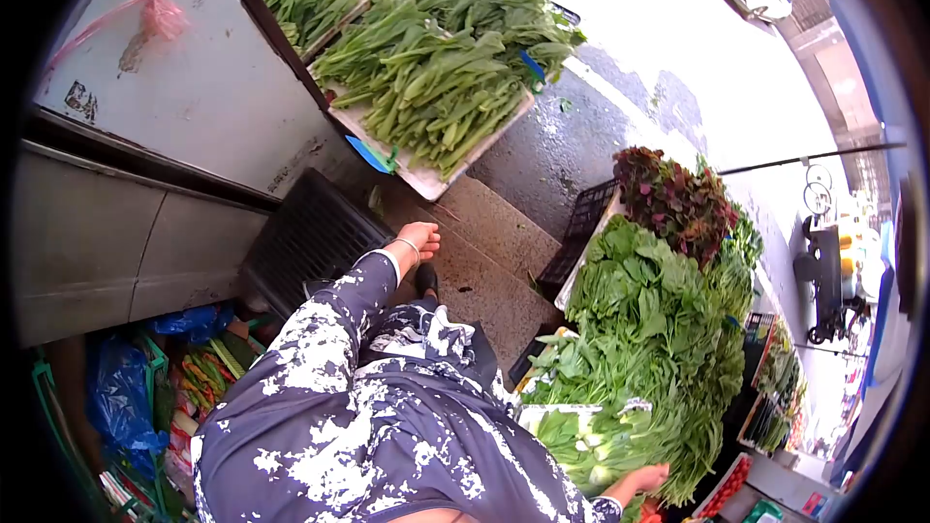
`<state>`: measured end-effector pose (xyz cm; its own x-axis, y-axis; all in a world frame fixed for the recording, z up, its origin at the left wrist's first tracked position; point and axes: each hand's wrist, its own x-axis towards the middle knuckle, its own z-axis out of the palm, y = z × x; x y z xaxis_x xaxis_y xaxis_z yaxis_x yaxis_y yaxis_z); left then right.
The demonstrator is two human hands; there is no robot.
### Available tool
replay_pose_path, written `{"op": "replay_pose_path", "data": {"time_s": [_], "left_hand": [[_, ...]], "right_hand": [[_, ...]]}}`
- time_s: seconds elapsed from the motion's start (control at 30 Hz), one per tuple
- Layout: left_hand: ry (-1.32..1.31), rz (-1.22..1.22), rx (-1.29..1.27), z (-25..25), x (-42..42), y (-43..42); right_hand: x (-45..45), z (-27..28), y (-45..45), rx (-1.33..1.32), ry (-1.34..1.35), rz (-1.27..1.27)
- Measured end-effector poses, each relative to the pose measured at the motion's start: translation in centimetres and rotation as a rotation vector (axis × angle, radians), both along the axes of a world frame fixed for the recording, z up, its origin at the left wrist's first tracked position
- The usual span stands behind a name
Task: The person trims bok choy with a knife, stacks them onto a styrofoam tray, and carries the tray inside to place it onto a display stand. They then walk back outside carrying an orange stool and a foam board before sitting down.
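Observation:
My left hand, with a bracelet at the wrist, hangs in front of my body above the step, its fingers curled in and nothing visible in them. A black plastic crate stands just left of that hand. My right hand is at the lower right, beside the leafy greens, its fingers drawn together with nothing seen in them. Whether it touches the leaves I cannot tell. Pale-stemmed greens lie in a white box close to my right forearm.
Long green vegetables are heaped on a white tray ahead. Red-leaf greens top the right-hand display. A metal cabinet stands at left, above blue plastic bags. Stone steps lead down to the street.

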<state>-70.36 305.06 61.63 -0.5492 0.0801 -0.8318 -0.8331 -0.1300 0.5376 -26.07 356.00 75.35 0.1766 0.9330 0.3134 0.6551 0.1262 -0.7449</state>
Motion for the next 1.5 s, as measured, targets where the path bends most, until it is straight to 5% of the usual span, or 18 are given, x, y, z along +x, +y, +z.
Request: {"op": "replay_pose_path", "data": {"time_s": [0.1,0.23,0.37,0.5,0.77,0.83,0.97,1.03,1.1,1.17,1.33,1.5], "left_hand": [[-0.026,0.118,0.01,0.4,-1.4,-4.0],[-0.039,0.33,0.113,-0.1,-1.8,-7.9],[-0.112,0.477,0.166,-1.3,-0.6,-10.2],[-0.197,0.616,0.225,-1.8,0.2,-10.2],[-0.17,0.74,0.277,-3.7,-4.1,-8.4],[-0.172,0.758,0.263,-4.4,-6.0,-7.8],[-0.132,0.86,0.282,-7.8,-9.8,-6.1],[-0.1,0.903,0.194,-8.4,-12.1,-5.0],[-0.152,0.967,0.216,-8.1,-13.9,-4.4],[-0.187,1.129,0.216,-7.4,-14.8,-3.8],[-0.037,1.378,0.426,-7.9,-15.6,-3.0],[-0.054,1.411,0.477,-7.0,-16.7,-3.4]], "right_hand": [[-15.6,-1.6,-1.7,-0.294,0.296,0.395],[-29.5,-4.5,-6.0,-0.417,-0.056,1.041],[-40.1,-5.8,-11.0,-0.481,-0.271,1.351],[-50.2,-6.1,-16.1,-0.607,-0.335,1.453],[-74.3,-11.0,-23.0,-0.44,-0.423,1.687],[-79.9,-12.4,-24.8,-0.114,-0.533,1.704],[-89.1,-14.8,-28.8,0.003,-0.542,1.702],[-93.3,-17.9,-30.2,-0.322,-0.185,1.733],[-96.6,-18.0,-31.4,-0.343,-0.488,1.684],[-96.4,-15.3,-34.3,-0.745,-0.241,1.697],[-100.9,-17.6,-37.5,-0.736,-0.717,1.833],[-103.6,-18.3,-39.1,-0.365,-0.996,2.239]]}}
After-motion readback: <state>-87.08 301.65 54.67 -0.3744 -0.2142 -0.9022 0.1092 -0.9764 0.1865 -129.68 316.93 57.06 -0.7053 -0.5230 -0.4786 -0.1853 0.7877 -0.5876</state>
